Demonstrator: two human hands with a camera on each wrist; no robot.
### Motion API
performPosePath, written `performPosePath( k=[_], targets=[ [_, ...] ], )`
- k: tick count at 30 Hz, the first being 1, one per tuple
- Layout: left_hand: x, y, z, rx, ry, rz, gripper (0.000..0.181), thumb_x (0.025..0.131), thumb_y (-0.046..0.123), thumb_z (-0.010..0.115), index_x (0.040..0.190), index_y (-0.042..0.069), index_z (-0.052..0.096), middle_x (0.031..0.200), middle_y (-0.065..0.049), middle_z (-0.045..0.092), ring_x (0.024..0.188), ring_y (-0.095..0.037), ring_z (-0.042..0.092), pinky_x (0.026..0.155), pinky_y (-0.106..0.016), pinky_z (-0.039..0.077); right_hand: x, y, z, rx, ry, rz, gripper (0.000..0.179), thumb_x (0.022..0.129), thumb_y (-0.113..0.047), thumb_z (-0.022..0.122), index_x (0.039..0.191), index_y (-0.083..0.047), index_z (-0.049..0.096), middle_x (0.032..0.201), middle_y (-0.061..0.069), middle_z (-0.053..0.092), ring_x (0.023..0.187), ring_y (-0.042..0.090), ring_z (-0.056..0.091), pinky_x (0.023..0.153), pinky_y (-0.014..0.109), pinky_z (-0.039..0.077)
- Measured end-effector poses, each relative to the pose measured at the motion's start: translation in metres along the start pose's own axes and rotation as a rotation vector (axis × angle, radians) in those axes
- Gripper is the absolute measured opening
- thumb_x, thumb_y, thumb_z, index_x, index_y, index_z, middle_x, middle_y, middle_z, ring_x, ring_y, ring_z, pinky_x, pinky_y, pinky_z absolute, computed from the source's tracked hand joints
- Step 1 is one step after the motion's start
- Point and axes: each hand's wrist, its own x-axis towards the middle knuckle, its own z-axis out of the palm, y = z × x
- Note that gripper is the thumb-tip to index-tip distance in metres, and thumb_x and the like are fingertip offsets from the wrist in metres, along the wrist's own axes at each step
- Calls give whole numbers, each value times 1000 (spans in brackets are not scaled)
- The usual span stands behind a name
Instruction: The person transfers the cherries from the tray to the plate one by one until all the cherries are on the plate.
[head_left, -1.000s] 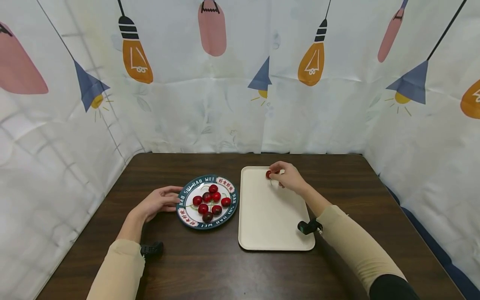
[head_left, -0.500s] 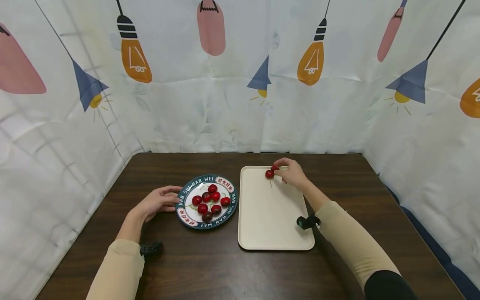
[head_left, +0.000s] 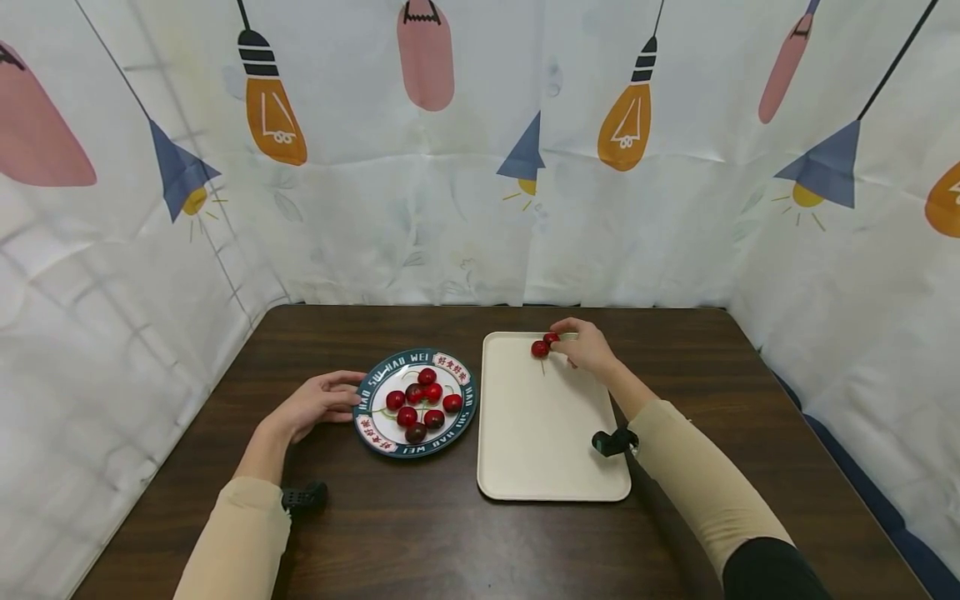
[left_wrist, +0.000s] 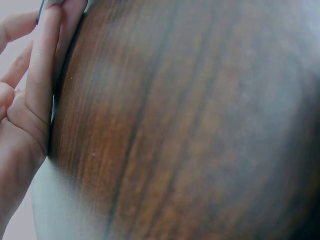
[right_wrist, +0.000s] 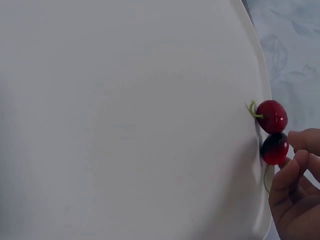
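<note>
My left hand (head_left: 321, 407) rests its extended fingers against the left rim of a round plate (head_left: 362, 425) with a teal lettered border. Several dark red cherries (head_left: 415, 394) lie in the plate's white middle, some with green stems. At the far edge of a cream rectangular tray (head_left: 551, 433), my right hand (head_left: 588, 348) pinches a cherry (right_wrist: 275, 148) between thumb and fingertips. That cherry touches another cherry (right_wrist: 271, 117), which lies on the tray with its green stem pointing inward. In the left wrist view, the left hand (left_wrist: 35, 85) shows straight fingers beside the table surface.
The dark wooden table (head_left: 390, 533) carries the plate on the left and the tray just right of it, with a narrow gap between. A patterned white curtain (head_left: 450, 242) hangs behind the table and along both sides.
Over the last second, my right hand has shifted slightly right and back from the first cherry, and the second cherry has come into sight beside it. My left hand stays at the plate.
</note>
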Motion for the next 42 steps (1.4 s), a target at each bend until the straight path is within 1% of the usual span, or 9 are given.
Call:
performPosePath(
  k=[5,12,14,16,19,21,26,35,42],
  targets=[
    [-1,0,-1,-5,3,-1,60,100,22,69,152,3,45,135,-19,61,103,-28,67,89,-35,59,1,3,3,-38,-24,5,34,100,-16,67,133,-9,62,133,13,59,48,15,44,49,27,41],
    [-1,-1,0,-15,-7,8,59,100,20,69,152,2,45,133,-18,63,102,-27,68,89,-35,59,2,5,7,-60,-32,-12,35,98,-15,70,131,-8,63,130,12,61,49,18,44,50,28,43],
    [-1,-1,1,-19,-8,10,59,100,20,69,152,2,45,133,-18,63,101,-26,68,88,-35,59,1,5,9,-91,-30,-34,35,97,-15,71,130,-7,63,129,12,63,63,19,53,57,29,47],
    [-1,-1,1,-19,-13,14,60,101,20,68,152,1,44,134,-19,63,101,-26,68,88,-35,59,-1,5,10,-119,-27,-54,36,96,-15,73,129,-6,64,129,13,64,83,23,59,67,32,50],
    [-1,-1,2,-22,-9,10,61,100,21,69,152,2,44,134,-19,63,101,-26,68,88,-35,59,-2,3,11,-142,-23,-61,38,95,-16,75,129,-5,64,129,13,64,111,28,57,80,37,52],
    [-1,-1,2,-20,-4,6,61,100,21,69,152,2,44,133,-18,63,101,-26,68,88,-35,59,-2,2,12,-138,-27,-52,38,94,-16,76,129,-6,64,129,13,64,112,32,57,81,40,54],
    [0,-1,1,-14,8,-2,60,99,21,70,151,3,46,132,-17,64,102,-27,68,89,-35,59,-1,1,15,-164,-30,-55,39,92,-15,77,128,-7,65,129,12,64,112,31,56,81,39,55],
    [0,-1,2,-9,8,2,60,99,22,70,151,3,46,132,-18,64,102,-28,68,89,-35,59,0,-2,19,-187,-40,-106,39,91,-12,77,127,-3,65,125,14,66,113,31,56,96,46,48],
    [0,0,1,-8,8,0,60,99,21,70,151,3,46,132,-18,63,102,-28,67,89,-35,59,-1,-3,20,-177,-39,-93,38,91,-13,78,126,-4,65,124,13,66,108,29,57,92,43,49]
  ],
)
